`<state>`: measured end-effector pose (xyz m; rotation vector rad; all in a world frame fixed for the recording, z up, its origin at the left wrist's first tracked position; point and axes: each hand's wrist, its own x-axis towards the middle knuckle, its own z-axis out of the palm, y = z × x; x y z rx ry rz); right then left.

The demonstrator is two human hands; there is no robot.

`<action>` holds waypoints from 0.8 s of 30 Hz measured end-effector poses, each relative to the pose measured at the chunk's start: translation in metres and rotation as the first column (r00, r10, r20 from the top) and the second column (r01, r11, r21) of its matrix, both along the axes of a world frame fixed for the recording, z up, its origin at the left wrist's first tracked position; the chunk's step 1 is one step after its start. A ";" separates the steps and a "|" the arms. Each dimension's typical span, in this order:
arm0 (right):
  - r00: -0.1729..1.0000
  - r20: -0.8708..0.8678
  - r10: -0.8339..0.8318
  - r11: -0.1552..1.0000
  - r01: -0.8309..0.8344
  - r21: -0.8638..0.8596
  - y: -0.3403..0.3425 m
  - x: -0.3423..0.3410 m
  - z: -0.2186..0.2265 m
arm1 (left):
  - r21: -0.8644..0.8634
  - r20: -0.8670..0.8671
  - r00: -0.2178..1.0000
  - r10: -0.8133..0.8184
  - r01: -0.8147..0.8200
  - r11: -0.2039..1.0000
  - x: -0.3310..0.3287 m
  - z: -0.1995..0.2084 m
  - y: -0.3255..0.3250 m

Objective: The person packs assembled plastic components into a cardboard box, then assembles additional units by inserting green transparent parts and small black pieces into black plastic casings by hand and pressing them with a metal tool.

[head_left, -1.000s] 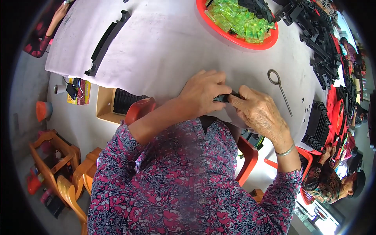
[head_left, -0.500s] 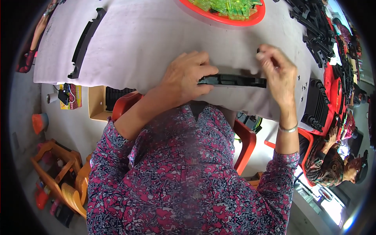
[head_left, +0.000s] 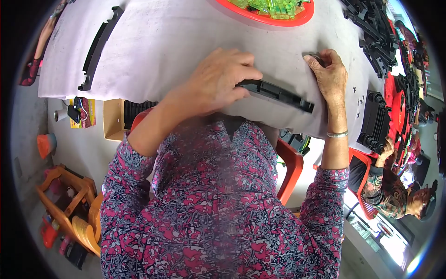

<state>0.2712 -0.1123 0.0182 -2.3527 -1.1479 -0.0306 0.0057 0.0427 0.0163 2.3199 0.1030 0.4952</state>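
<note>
My left hand (head_left: 218,79) is closed on the left end of a long, narrow black plastic bar (head_left: 281,94) with hollow compartments along it. The bar slants over the cloth, its right end nearer to me, and its left tip is hidden by my fingers. Apart from the bar, to its upper right, my right hand (head_left: 333,76) has thumb and forefinger closed on a small dark curved piece (head_left: 317,57) at the table surface. That piece is partly covered, so its kind cannot be made out.
Another black bar (head_left: 100,49) lies at the left of the cloth-covered table (head_left: 162,51). A red tray (head_left: 260,18) of clear green pieces stands at the far side. Black parts (head_left: 371,37) are heaped at far right, beside stacked black bars (head_left: 373,122). A person (head_left: 390,190) sits at right.
The bar has turned from nearly level to slanting, its right end swinging toward me. My right hand has turned and lowered its fingers to the cloth with the small dark piece.
</note>
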 end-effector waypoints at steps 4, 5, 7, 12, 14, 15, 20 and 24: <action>0.980 -0.150 -0.130 0.985 0.110 -0.135 0.003 -0.018 0.013 | 0.124 -0.092 0.992 -0.082 0.093 0.988 0.008 0.005 0.016; 0.990 -0.124 -0.072 0.995 0.062 -0.083 0.002 -0.019 0.010 | 0.126 -0.091 0.992 -0.085 0.096 0.987 0.013 0.009 0.021; 0.997 -0.060 0.043 0.998 -0.045 -0.035 -0.003 -0.016 0.004 | 0.341 -0.129 0.981 -0.145 0.181 0.923 0.023 0.016 0.030; 0.962 -0.245 0.119 0.993 -0.118 0.018 -0.019 -0.021 0.007 | 0.474 0.020 0.996 -0.092 0.071 0.878 0.043 0.009 0.046; 0.951 -0.295 0.092 0.995 -0.079 0.055 -0.030 -0.025 0.002 | 0.403 0.115 0.987 -0.108 0.053 0.914 0.046 0.007 0.041; 0.951 -0.288 0.111 0.990 -0.081 0.113 -0.032 -0.028 0.001 | 0.273 0.243 0.969 0.036 -0.104 0.956 0.041 0.005 0.034; 0.779 -0.626 0.023 0.969 0.136 0.205 -0.036 -0.047 0.023 | -0.170 0.171 0.875 0.454 -0.428 0.888 0.018 -0.004 -0.049; 0.893 -0.448 0.050 0.968 0.067 0.242 -0.036 -0.054 0.028 | -0.012 0.042 0.853 0.520 -0.520 0.854 0.033 -0.001 -0.072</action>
